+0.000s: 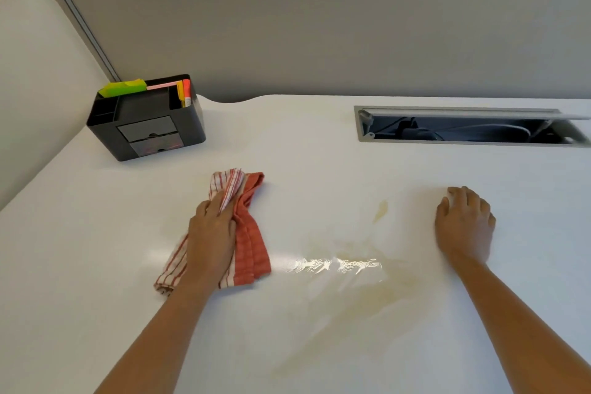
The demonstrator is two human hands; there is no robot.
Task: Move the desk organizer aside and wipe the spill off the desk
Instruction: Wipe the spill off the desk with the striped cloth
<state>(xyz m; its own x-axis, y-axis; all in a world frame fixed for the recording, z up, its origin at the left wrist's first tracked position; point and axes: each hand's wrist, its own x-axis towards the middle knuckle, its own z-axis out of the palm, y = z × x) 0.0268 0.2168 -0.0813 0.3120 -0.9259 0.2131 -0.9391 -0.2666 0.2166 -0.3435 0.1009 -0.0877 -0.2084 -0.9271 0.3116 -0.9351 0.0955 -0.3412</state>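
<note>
Red-striped cloth (246, 233), one, under left hand (212, 233) grip; right hand (463, 227) flat, empty; one organizer (147, 125).

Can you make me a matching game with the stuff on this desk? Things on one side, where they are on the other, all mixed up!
Things:
1. cloth
2. desk organizer
3. spill
4. right hand

Places:
A. back left corner of the desk
B. flat on the desk, holding nothing
C. under the left hand
D. between the two hands

Pairs: 1-C, 2-A, 3-D, 4-B
</note>
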